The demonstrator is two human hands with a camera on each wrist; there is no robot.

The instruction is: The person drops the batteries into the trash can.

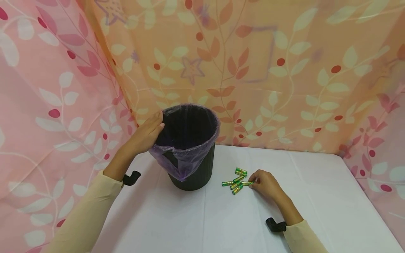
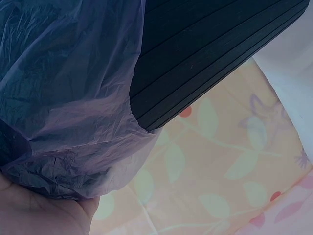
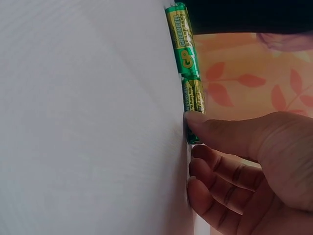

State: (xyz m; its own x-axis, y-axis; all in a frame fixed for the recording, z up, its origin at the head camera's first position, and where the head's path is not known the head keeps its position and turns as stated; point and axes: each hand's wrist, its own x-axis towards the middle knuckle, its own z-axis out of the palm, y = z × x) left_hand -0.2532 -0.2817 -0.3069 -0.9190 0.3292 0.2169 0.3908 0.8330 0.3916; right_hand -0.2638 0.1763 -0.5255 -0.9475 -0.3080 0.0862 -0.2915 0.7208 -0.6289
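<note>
A black ribbed trash bin stands on the white table, a thin purple bag folded over its rim. My left hand holds the bin's left rim through the bag, thumb at the inner edge and fingers along the outside. In the left wrist view, part of that palm shows under the crumpled bag. Several green and gold batteries lie in a loose cluster right of the bin. My right hand pinches the end of the rightmost battery, thumb across it, other fingers curled near the tabletop.
The white table reaches to a patterned orange curtain behind and a pink one at the left. Black wrist mounts sit on both wrists by the beige sleeves.
</note>
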